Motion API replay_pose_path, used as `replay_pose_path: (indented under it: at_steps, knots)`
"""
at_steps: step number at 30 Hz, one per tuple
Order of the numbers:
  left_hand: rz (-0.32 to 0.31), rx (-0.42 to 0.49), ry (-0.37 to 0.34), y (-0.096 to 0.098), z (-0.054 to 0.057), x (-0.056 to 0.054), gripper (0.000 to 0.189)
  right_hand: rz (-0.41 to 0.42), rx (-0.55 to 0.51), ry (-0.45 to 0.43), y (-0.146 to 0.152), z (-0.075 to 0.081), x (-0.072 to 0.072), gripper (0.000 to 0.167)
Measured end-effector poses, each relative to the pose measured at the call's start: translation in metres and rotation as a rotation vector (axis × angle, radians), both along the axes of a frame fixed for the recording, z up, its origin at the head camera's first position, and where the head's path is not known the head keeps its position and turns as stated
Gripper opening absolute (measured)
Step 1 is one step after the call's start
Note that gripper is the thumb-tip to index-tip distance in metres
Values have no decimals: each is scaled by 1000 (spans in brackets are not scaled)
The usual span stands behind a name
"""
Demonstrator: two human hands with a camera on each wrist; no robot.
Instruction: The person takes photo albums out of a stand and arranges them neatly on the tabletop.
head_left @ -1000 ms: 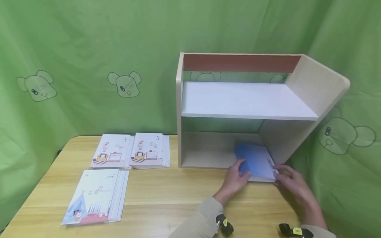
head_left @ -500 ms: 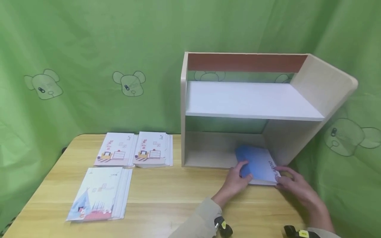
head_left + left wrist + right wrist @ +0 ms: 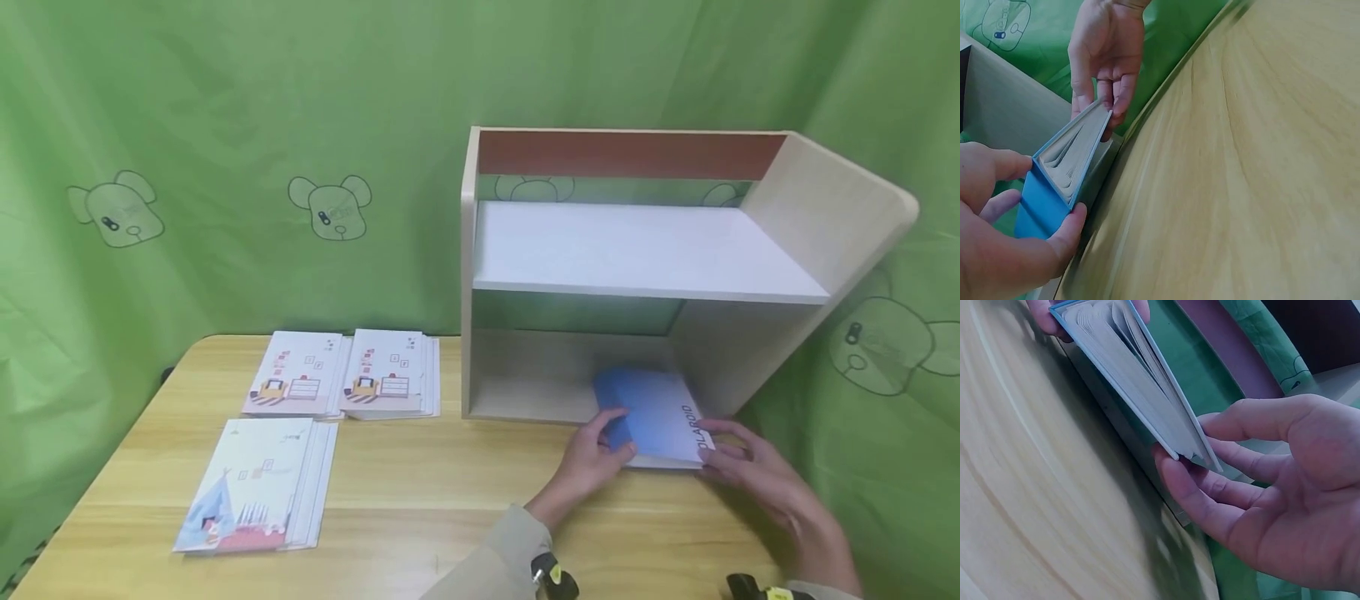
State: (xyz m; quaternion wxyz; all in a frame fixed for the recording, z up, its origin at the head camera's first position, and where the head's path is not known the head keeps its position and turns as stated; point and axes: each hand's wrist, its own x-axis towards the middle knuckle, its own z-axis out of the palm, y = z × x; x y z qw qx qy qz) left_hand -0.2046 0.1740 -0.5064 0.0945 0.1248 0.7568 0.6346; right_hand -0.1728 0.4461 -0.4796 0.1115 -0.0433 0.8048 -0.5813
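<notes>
A blue-to-white photo album (image 3: pixel 652 412) with dark lettering lies cover up at the right end of the lower compartment of the shelf (image 3: pixel 532 400). Its near edge sticks out past the shelf's front. My left hand (image 3: pixel 588 462) pinches the blue spine side; thumb and fingers press on opposite covers in the left wrist view. At the white, lettered side, my right hand (image 3: pixel 757 475) grips the corner between thumb and fingers. The page edges (image 3: pixel 1141 369) show between the covers in the right wrist view, with some pages slightly fanned.
Several white illustrated booklets lie in a left stack (image 3: pixel 292 375), a middle stack (image 3: pixel 386 375) and a front stack (image 3: pixel 243 487) on the wooden table (image 3: pixel 390 508). The shelf's right side panel (image 3: pixel 750 350) stands close to the album. A green curtain (image 3: pixel 225 275) hangs behind.
The album's near edge has come slightly farther out from the shelf, with both hands still holding it. The head view has shifted a little, so the shelf and booklets appear farther right.
</notes>
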Motion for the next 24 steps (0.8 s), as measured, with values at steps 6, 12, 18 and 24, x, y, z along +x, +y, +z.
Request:
replay_pose_path:
  at_steps: [6,12,18,24]
  knots:
    - [-17,61,17,-10,4,6,52,-20,22,7,-7,5,4,48]
    - [-3,117,33,-20,9,10,55,-35,89,15,-21,13,7,57]
    - [-9,157,83,-28,11,9,54,-40,168,33,-31,20,8,63]
    - [-27,149,88,-35,11,9,56,-40,194,82,-39,22,12,62]
